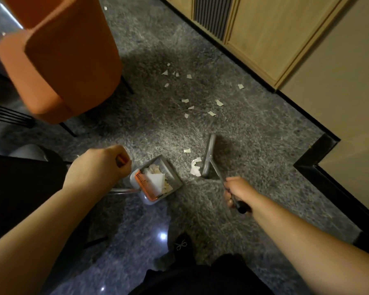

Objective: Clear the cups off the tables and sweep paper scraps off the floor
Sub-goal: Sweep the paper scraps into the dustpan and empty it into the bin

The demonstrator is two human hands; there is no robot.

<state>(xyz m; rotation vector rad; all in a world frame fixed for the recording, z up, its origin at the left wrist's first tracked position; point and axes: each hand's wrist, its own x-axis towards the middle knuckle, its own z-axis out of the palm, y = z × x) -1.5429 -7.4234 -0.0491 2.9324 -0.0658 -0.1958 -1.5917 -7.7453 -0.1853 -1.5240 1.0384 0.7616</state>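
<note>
- Head view, left side: the left hand curls in a fist round the top of the dustpan's handle, which keeps the dustpan standing on the grey floor with its open mouth turned toward the broom, so anything pushed that way has somewhere to go.
- Head view, inside the pan: white paper bits already lie heaped against the orange comb at its back (a fair load, so part of the sweeping looks done).
- Head view, right side: the right hand is clamped round the broom's thin shaft near its dark end, the broom reaching down and forward so its grey head sits on the floor just beside the pan's mouth.
- Head view, between them: a small crumpled pile touches the broom head on the pan side; the head is placed behind it, probably to drive it across the short gap.
- Head view, farther out: loose paper scraps are scattered well beyond the broom, between the orange chair and the wooden cabinet, still to be gathered.
- Head view, cups: none shows here.
</note>
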